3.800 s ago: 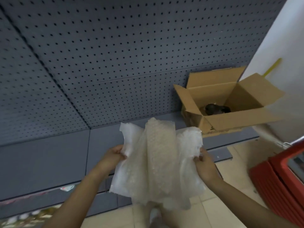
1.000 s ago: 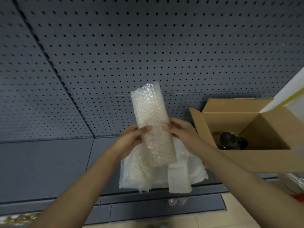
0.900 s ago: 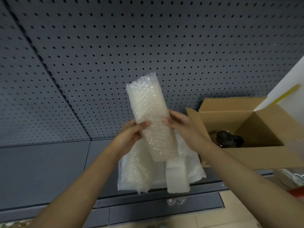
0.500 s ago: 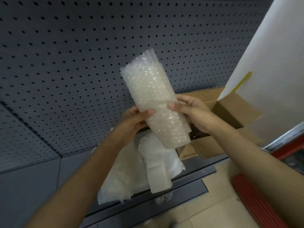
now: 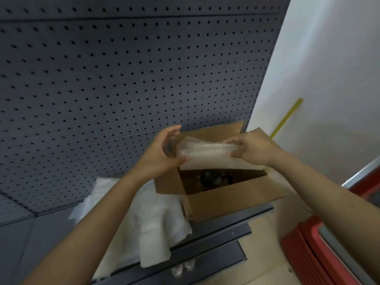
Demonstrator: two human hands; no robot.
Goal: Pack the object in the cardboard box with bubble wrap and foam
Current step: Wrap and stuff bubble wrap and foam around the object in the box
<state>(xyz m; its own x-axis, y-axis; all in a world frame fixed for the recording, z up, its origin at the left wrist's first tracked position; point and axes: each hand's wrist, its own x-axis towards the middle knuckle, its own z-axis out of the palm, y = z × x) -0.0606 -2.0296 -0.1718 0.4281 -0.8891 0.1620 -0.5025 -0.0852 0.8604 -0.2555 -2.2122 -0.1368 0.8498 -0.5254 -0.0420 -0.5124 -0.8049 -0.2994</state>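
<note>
Both hands hold a folded bubble wrap (image 5: 205,152) level over the open cardboard box (image 5: 226,194). The left hand (image 5: 162,155) grips 1 end, thumb under; the right hand (image 5: 250,148) pinches the other. A dark object (image 5: 213,178) lies inside the box at the shelf's (image 5: 51,229) right edge. Foam sheets (image 5: 156,227) lie beside it, overhanging the front edge.

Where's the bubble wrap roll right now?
In the head view, right of centre, the bubble wrap roll lies sideways above the open cardboard box, held at its ends by the left hand and right hand.
</note>
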